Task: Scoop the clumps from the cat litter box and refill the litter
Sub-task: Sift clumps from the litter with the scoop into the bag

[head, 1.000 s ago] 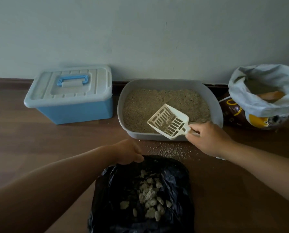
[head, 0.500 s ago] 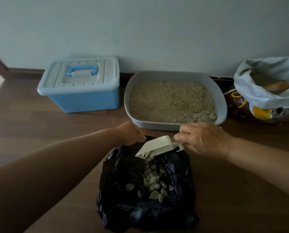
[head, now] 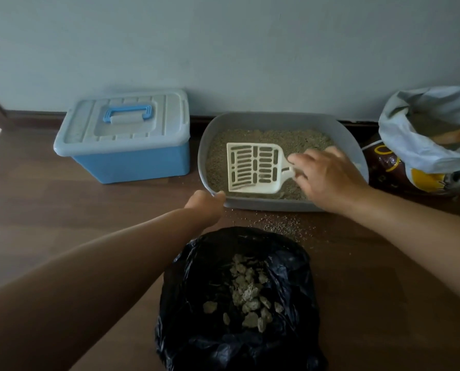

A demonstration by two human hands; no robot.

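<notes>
Moved: litter scoop [head: 253, 167], emptied, returns from black bag [head: 196, 290] to litter box [head: 277, 205].
Right hand [head: 327, 178]: fingers grip the handle.
Left hand [head: 206, 203]: at the box rim, fingers hidden, grip unclear.
Meaning: another pass likely.

Grey litter box [head: 263, 204] held tan litter [head: 277, 137]. White slotted scoop [head: 255, 168] sat level over it, empty. Clumps [head: 247, 293] lay piled in black bag [head: 196, 303] just before box. Open litter sack [head: 421, 148] stood right of box.

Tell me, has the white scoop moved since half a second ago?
Yes. The scoop, held by the right hand, went from above the black bag, away from the person, to above the litter box.
</notes>
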